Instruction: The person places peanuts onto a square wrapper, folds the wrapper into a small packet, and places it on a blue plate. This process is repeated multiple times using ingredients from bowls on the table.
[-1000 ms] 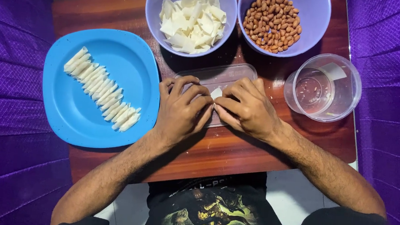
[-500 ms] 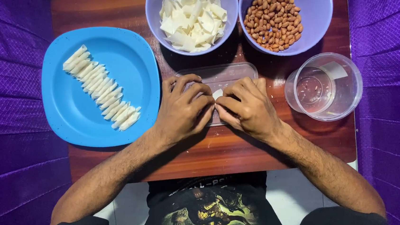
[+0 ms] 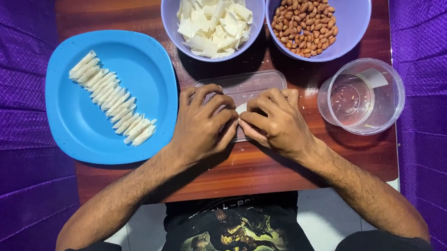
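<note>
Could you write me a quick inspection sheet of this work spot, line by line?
Surface: dark red wooden table, a few crumbs.
Job's things: small white piece pinched between both hands over a clear flat tray.
Clutter: blue plate with a row of white rolls; bowl of white wrappers; bowl of peanuts; clear round tub.
Grippers: left hand and right hand, fingertips meeting.
Cables: nothing seen.
Surroundings: purple cloth on both sides.
</note>
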